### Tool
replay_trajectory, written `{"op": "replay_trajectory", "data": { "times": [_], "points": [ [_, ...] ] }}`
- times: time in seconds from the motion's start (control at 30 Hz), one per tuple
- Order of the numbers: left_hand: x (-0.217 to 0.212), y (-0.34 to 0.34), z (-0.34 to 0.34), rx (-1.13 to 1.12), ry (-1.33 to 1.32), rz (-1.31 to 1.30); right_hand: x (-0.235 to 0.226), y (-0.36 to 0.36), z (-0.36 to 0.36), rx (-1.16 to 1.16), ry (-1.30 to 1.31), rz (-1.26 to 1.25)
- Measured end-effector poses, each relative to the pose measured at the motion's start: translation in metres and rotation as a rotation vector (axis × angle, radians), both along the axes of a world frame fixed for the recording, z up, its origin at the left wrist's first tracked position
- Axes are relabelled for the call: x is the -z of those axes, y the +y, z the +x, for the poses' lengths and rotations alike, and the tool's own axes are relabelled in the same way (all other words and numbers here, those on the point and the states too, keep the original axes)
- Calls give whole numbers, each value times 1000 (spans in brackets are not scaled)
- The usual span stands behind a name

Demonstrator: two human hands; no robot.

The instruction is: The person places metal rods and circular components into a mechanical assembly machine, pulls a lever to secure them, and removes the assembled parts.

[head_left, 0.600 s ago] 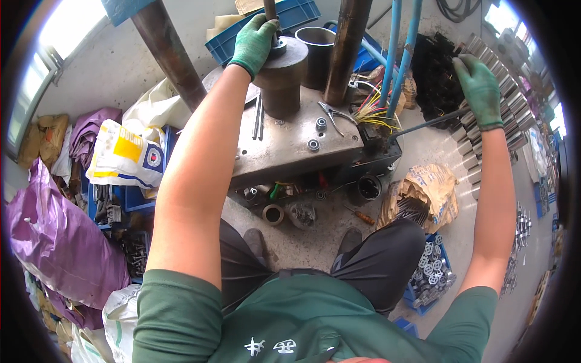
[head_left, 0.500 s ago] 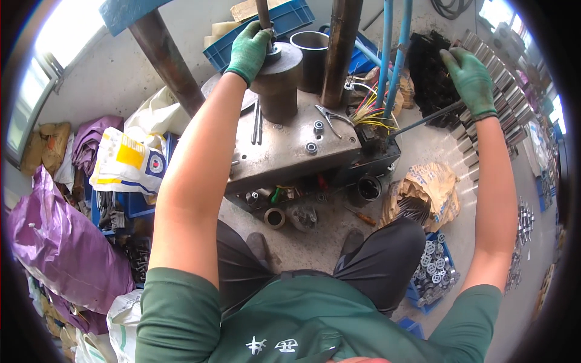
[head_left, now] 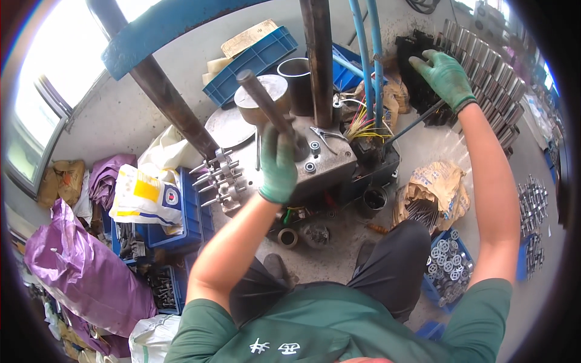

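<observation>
My left hand point(head_left: 278, 166), in a green glove and smeared by motion, is over the near part of the machine's metal table point(head_left: 330, 160). Its fingers appear closed round a dark metal shaft point(head_left: 260, 94), which tilts up and to the left; the hand partly hides its lower end. Behind the shaft sits a thick round metal block point(head_left: 261, 100) with a flat top. Off to the right, my gloved right hand point(head_left: 446, 78) is raised with fingers apart, above the end of a long lever point(head_left: 417, 123). Two small bearings point(head_left: 312, 158) and pliers point(head_left: 328, 138) lie on the table.
Steel columns point(head_left: 318, 60) and blue hoses point(head_left: 366, 72) rise around the table. Several ribbed shafts point(head_left: 221, 181) lie at its left edge. Stacked metal tubes point(head_left: 484, 72) stand at right. A blue crate of metal rings point(head_left: 448, 266) and a torn paper sack point(head_left: 433, 190) flank my right knee.
My left hand has come down and nearer from the top of the round block, with the shaft. My right hand stays raised, its fingers spread. The whole view has shifted.
</observation>
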State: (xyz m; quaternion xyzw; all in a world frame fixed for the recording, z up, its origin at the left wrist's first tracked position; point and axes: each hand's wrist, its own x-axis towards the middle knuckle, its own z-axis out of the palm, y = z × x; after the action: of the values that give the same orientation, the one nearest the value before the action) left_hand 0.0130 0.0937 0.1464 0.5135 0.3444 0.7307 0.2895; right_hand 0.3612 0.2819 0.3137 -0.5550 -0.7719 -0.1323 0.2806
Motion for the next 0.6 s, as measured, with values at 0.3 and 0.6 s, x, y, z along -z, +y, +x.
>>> {"op": "replay_trajectory", "data": {
  "times": [0.3,0.6],
  "points": [
    [117,-32,48,131,-756,-967,10,-41,26,-118,158,-92],
    [126,-15,33,231,-908,-1035,37,-112,47,-149,202,-82]
  ]
}}
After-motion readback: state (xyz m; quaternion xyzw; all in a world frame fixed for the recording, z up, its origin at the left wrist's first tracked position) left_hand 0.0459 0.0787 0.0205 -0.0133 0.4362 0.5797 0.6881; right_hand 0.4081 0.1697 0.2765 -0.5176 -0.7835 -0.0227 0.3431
